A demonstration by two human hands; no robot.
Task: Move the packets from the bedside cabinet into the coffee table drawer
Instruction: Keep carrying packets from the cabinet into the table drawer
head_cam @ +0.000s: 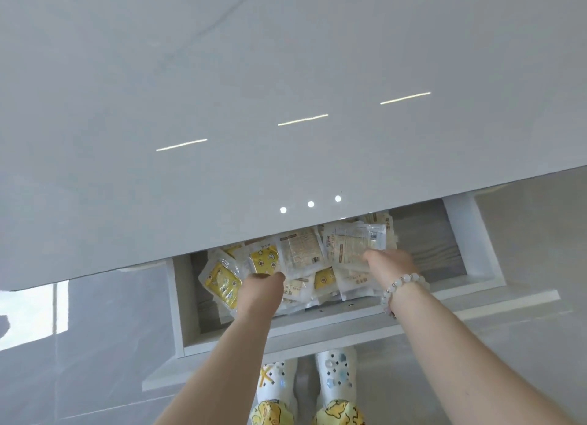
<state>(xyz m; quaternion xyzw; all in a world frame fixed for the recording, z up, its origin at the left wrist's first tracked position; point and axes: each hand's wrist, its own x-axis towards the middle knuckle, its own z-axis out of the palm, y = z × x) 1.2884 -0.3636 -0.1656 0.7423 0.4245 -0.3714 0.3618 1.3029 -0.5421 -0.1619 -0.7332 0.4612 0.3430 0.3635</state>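
Note:
Several packets (298, 256), some yellow-printed and some clear with white labels, lie heaped in the open white coffee table drawer (317, 326) under the glossy grey tabletop (286, 91). My left hand (263, 289) reaches into the left of the heap, its fingers curled down among the yellow packets and mostly hidden. At the right of the heap is my right hand (392, 262), with a bead bracelet on the wrist. It grips the edge of a white-labelled packet (352, 242), fingertips tucked under it. The tabletop's edge hides the back of the drawer.
The drawer's wood-grain floor (435, 250) shows bare at its right end. Pale glossy floor tiles (524, 227) surround the table. My feet in white decorated clogs (336, 373) stand just below the drawer front.

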